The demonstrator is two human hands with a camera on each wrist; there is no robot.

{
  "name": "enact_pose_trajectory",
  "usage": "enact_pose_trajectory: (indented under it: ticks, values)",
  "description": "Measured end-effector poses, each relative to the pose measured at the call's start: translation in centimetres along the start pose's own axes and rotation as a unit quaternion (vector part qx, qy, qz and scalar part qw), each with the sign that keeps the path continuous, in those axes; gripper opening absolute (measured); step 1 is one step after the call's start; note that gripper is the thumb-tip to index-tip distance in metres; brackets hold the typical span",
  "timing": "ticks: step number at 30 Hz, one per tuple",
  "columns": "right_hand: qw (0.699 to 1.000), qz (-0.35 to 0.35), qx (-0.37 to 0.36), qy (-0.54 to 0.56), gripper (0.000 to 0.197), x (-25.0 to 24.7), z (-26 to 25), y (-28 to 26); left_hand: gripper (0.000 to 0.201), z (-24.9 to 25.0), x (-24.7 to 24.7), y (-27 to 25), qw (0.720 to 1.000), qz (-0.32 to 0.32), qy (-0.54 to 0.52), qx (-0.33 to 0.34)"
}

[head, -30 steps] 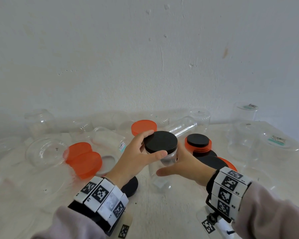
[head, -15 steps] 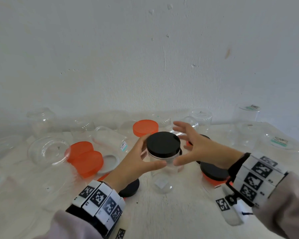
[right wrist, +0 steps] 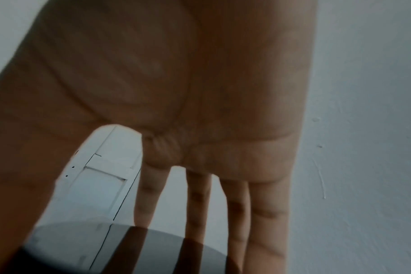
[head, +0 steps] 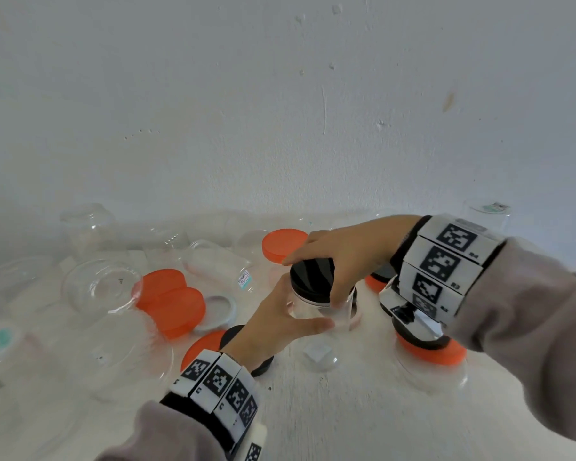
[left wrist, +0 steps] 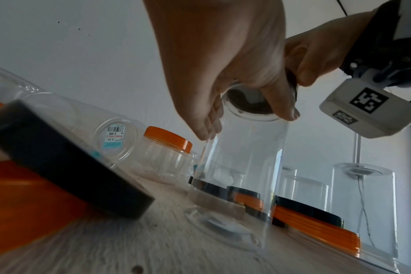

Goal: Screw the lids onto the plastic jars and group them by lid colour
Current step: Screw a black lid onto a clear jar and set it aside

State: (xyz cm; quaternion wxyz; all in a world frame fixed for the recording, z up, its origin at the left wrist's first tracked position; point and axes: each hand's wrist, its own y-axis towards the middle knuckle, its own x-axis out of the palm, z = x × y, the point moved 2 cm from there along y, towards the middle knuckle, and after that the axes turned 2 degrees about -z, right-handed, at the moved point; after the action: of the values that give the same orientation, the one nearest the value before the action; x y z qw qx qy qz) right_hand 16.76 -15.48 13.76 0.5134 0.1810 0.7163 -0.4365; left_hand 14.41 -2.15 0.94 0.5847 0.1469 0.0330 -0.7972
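From the head view, the left hand (head: 273, 324) wraps the clear jar (head: 320, 307) standing on the counter (head: 346, 410), in the middle among loose lids. The right hand (head: 343, 257) grips its black lid (head: 308, 274).

The left wrist view shows the jar (left wrist: 237, 166) is tall and thin; a hard twist could tip it.

The right wrist view shows spread fingers (right wrist: 195, 200) over the lid (right wrist: 82, 246); it could go on crooked.

The head view looks forward and down from above onto a white table (head: 346, 410) pushed against a pale wall (head: 280, 94), with both forearms reaching in from the bottom edge. The left wrist view sits low, almost at table level, looking upward along the left hand (left wrist: 223, 61) at a clear jar (left wrist: 242, 166) close in front (the table slants across the frame). The right wrist view looks along the right hand (right wrist: 176, 92), whose palm fills most of the frame, very near. Head and left wrist views share the jar, its black lid (head: 310, 276) and both hands; the lid also shows in the right wrist view.
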Motion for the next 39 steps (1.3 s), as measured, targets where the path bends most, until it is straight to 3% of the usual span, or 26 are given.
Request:
enact_pose_trajectory:
  ticks: [17, 24, 28, 34, 39]
  values:
    - [0.998, -0.006, 0.027, -0.048, 0.081, -1.0, -0.4, 0.2, 0.085, -0.5, 0.0, 0.2, 1.000, 0.005, 0.001, 0.002]
    - [0.997, 0.041, 0.050, -0.030, 0.073, -0.7, -0.5, 0.0, 0.084, -0.4, 0.1, 0.1, 1.000, 0.014, 0.005, 0.006]
    - [0.991, 0.087, 0.084, -0.058, 0.079, -0.4, -0.7, 0.2, 0.086, -0.2, 0.1, 0.1, 1.000, 0.012, 0.017, 0.008]
    - [0.996, -0.025, 0.055, -0.060, 0.086, -1.4, -1.0, -0.2, 0.079, -0.4, 0.2, 0.1, 1.000, 0.013, 0.007, 0.002]
    - [0.997, -0.001, 0.034, -0.072, 0.076, -1.4, -1.1, 0.0, 0.079, -0.4, 0.2, 0.1, 1.000, 0.014, 0.013, 0.002]
